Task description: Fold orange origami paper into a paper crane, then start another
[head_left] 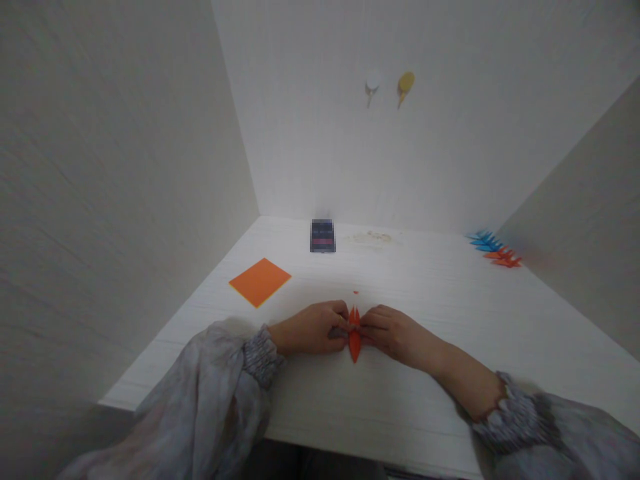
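Observation:
A narrow piece of folded orange-red origami paper (pixel 355 347) lies lengthwise in front of me, with two thin points at its far end and one point towards me. My left hand (pixel 323 327) grips it from the left, thumb and fingers closed at its middle. From the right, my right hand (pixel 393 333) has its fingers pressed together on the same paper. The fingertips of both hands meet over its centre and hide part of the folds. Just beyond the far points lies a tiny orange-red scrap (pixel 356 292).
An orange square stack of paper (pixel 260 283) lies to the left on the white table (pixel 430 280). A dark, blurred-out device (pixel 323 237) stands near the back wall. Blue folded cranes (pixel 485 241) and orange folded cranes (pixel 503 257) line the right edge. Two hooks hang on the wall.

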Demonstrator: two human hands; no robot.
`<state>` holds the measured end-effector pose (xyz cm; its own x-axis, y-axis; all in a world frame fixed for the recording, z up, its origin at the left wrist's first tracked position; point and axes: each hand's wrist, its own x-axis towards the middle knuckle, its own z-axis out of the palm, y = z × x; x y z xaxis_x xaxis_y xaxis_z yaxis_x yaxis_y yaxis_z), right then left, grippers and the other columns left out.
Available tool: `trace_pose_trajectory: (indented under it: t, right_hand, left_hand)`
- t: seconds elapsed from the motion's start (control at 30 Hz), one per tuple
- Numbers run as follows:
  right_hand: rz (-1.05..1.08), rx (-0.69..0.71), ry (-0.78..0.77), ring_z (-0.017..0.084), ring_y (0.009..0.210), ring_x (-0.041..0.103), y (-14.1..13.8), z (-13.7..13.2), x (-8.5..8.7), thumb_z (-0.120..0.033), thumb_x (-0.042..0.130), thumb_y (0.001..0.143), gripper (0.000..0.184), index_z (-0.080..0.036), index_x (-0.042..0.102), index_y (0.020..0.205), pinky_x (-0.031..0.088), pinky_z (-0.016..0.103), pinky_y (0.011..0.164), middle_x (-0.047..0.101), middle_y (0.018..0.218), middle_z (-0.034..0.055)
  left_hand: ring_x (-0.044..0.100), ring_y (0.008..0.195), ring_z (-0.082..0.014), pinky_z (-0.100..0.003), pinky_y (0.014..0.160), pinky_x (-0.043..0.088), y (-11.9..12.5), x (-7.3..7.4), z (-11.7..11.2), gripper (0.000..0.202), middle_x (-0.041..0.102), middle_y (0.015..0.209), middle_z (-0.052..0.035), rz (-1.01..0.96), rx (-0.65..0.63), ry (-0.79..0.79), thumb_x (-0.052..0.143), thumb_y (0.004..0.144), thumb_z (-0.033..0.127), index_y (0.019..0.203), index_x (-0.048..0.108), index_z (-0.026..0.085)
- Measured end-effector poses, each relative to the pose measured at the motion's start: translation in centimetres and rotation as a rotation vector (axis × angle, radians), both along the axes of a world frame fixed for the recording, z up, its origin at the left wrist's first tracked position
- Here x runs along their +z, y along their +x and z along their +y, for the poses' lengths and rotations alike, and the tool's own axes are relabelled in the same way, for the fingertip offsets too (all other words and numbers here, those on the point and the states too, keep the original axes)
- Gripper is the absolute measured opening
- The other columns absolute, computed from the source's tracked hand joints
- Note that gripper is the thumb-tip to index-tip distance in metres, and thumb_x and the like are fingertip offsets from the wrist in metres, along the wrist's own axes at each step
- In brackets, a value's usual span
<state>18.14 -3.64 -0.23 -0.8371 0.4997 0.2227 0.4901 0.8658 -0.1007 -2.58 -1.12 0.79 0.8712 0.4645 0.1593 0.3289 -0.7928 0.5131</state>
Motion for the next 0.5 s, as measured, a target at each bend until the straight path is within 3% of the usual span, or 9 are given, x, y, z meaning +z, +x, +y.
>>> trace_pose_trajectory:
  t: [0.2, 0.5]
  right_hand:
    - [-0.058, 0.054, 0.161, 0.017, 0.076, 0.053, 0.11, -0.50, -0.13, -0.017, 0.035, 0.089, 0.024, -0.014, 0.059, 0.089, 0.042, 0.032, 0.068, 0.059, 0.078, 0.0084]
    - [-0.054, 0.119, 0.137, 0.017, 0.077, 0.054, 0.31, -0.68, 0.38, -0.019, 0.037, 0.089, 0.022, -0.016, 0.058, 0.095, 0.042, 0.031, 0.067, 0.060, 0.079, 0.0077]
  left_hand:
    - [0.051, 0.075, -0.0123, -0.022, 0.071, 0.040, -0.01, 0.02, 0.11, 0.018, 0.052, 0.085, -0.0028, 0.016, -0.036, 0.006, 0.054, 0.073, 0.019, 0.088, 0.065, 0.019]
    - [0.051, 0.080, -0.0125, -0.022, 0.077, 0.040, -0.02, -0.16, 0.17, 0.023, 0.053, 0.088, -0.0021, -0.019, -0.057, -0.025, 0.056, 0.072, 0.019, 0.093, 0.064, 0.022]
